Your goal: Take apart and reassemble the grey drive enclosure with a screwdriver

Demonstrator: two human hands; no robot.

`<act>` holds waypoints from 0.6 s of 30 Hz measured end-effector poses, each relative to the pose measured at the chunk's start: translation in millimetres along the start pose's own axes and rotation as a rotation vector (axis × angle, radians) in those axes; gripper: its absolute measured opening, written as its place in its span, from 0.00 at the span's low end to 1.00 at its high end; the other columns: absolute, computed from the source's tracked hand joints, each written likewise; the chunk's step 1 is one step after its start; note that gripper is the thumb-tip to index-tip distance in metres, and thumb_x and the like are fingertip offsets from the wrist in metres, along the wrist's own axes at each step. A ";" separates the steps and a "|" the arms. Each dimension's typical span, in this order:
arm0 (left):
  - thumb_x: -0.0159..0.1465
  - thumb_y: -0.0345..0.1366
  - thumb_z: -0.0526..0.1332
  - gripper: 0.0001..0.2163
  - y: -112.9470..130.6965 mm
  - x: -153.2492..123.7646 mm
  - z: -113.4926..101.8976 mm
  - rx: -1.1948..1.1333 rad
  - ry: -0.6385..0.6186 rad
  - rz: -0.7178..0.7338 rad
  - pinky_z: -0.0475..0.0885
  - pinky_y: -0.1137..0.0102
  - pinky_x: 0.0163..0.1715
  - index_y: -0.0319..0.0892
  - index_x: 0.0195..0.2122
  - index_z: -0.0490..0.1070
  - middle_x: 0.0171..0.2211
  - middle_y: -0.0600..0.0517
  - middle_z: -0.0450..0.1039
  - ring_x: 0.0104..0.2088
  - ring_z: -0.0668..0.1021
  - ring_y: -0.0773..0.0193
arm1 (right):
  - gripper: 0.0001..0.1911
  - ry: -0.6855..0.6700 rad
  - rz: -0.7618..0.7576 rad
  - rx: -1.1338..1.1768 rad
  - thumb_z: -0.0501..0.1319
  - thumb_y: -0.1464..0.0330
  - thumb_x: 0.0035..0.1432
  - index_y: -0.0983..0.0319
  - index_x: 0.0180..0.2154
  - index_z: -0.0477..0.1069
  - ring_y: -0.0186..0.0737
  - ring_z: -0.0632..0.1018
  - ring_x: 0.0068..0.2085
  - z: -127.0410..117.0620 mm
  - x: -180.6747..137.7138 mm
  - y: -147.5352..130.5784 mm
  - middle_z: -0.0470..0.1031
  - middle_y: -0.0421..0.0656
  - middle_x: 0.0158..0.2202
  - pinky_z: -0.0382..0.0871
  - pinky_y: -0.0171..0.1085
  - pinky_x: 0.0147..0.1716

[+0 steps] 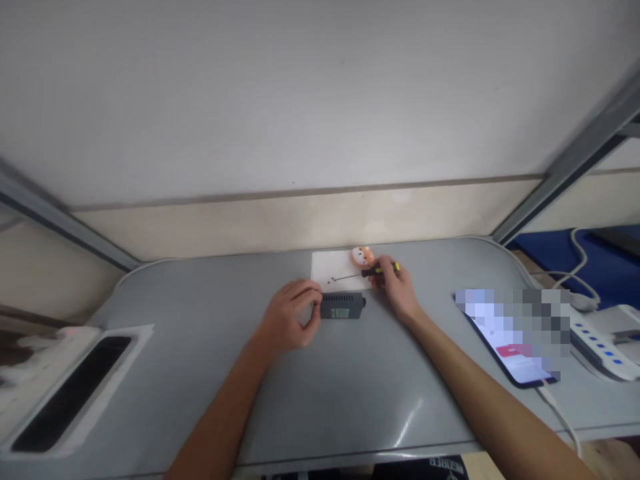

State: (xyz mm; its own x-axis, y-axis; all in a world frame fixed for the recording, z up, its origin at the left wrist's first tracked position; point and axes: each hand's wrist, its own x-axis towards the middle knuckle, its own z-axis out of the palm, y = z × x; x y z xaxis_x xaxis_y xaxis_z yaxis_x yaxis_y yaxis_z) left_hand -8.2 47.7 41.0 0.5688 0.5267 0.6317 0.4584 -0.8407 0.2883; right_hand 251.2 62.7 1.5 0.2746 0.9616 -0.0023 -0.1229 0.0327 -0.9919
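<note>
My right hand (393, 283) is closed round the black and yellow handle of a screwdriver (370, 271). Its thin shaft points left, with the tip by small dark screws (329, 282) on a white sheet of paper (323, 263). A dark grey box with vent slots and a pale green label (341, 306) lies on the table in front of the paper. My left hand (295, 313) grips the left end of this box between thumb and fingers. An orange and white animal-faced object (363, 256) sits on the paper's far right corner, just beyond the screwdriver.
A lit phone (510, 347) with a charging cable lies at the right, beside a white power strip (605, 347). On the left, a black slab-shaped object (75, 393) rests on something white. Grey metal posts (565, 153) and a wall bound the grey table (200, 313).
</note>
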 end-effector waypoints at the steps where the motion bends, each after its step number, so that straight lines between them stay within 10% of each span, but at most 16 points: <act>1: 0.62 0.25 0.59 0.06 0.0 -0.1 -0.6 0.004 0.002 -0.004 0.74 0.63 0.39 0.44 0.37 0.69 0.39 0.48 0.77 0.36 0.78 0.60 | 0.26 0.017 -0.001 0.038 0.64 0.43 0.59 0.60 0.33 0.75 0.34 0.73 0.25 -1.1 1.0 -1.3 0.79 0.41 0.28 0.67 0.34 0.26; 18: 0.69 0.29 0.64 0.07 29.0 5.1 40.1 0.207 0.115 0.053 0.69 0.61 0.51 0.46 0.46 0.76 0.46 0.52 0.84 0.47 0.83 0.60 | 0.24 0.039 0.067 0.312 0.65 0.49 0.59 0.60 0.22 0.67 0.28 0.63 0.16 -19.7 6.5 -27.2 0.64 0.37 0.17 0.50 0.31 0.13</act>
State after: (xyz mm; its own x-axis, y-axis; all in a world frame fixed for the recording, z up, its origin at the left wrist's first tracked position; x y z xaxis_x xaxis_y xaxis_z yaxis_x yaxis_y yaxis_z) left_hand 35.4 31.1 23.7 0.5199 0.4551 0.7229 0.5668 -0.8169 0.1067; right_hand 275.2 62.7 26.0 0.2911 0.9536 -0.0773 -0.4272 0.0573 -0.9023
